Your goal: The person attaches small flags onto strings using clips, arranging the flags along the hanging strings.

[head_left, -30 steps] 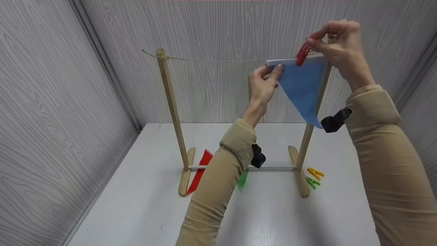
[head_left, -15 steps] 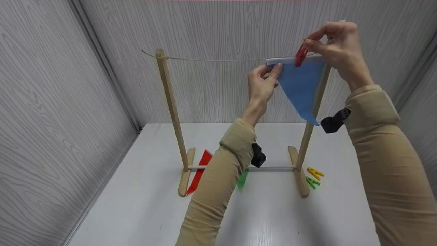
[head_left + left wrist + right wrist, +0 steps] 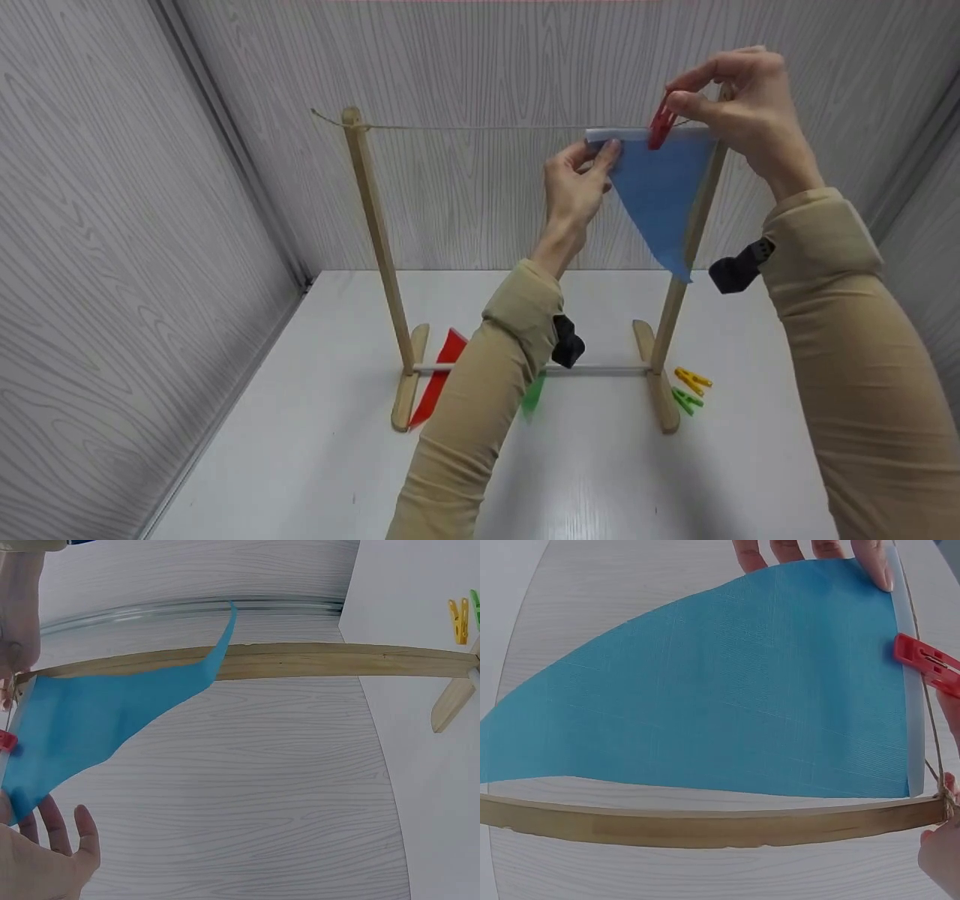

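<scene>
A blue triangular pennant (image 3: pixel 660 195) with a white top edge hangs along the string (image 3: pixel 465 128) at the right end of a wooden stand. My left hand (image 3: pixel 576 187) pinches the pennant's upper left corner between thumb and fingers. A red clothespin (image 3: pixel 661 124) is pinched between the thumb and fingers of my right hand (image 3: pixel 754 105), its jaws over the white edge. The right wrist view shows the red clothespin (image 3: pixel 928 660) overlapping the white edge next to the string, and the fingers (image 3: pixel 874 562) of my left hand at the corner.
Two wooden posts, left (image 3: pixel 379 240) and right (image 3: pixel 701 210), carry the string above a white table (image 3: pixel 315 450). A red pennant (image 3: pixel 442 375) and a green one (image 3: pixel 532 396) lie near the crossbar, partly behind my left sleeve. Yellow (image 3: pixel 694 380) and green (image 3: pixel 688 400) clothespins lie beside the right foot.
The red clothespin and my right hand have shifted slightly down and left. The pennant's lower tip has swung left, and the string looks straighter. My left hand has barely moved.
</scene>
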Motion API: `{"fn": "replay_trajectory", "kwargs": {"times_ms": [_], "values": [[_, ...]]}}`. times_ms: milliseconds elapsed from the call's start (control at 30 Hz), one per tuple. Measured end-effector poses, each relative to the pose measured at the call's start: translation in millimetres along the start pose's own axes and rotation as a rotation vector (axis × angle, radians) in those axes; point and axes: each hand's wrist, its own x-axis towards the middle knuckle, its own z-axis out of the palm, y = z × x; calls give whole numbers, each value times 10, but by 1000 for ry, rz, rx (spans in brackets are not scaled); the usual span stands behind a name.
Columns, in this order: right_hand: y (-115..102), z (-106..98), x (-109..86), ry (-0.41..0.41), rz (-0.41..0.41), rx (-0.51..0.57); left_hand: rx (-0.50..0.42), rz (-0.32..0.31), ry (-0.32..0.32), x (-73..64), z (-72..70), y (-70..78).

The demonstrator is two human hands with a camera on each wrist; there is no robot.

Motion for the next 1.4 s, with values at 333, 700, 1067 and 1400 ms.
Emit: {"fn": "replay_trajectory", "kwargs": {"times_ms": [333,700,1067,1400], "values": [[19,-27,-9,-23,23,4,0,3,-10,12,-4,4],[30,-36,-34,-51,-4,-15,-21,-5,-19,10,-20,-22],[67,-19,-33,-64,-58,-61,-29,-19,-3,22,-46,-65],[73,-22,-36,-64,-59,-31,-20,-21,-5,16,-84,-83]]}}
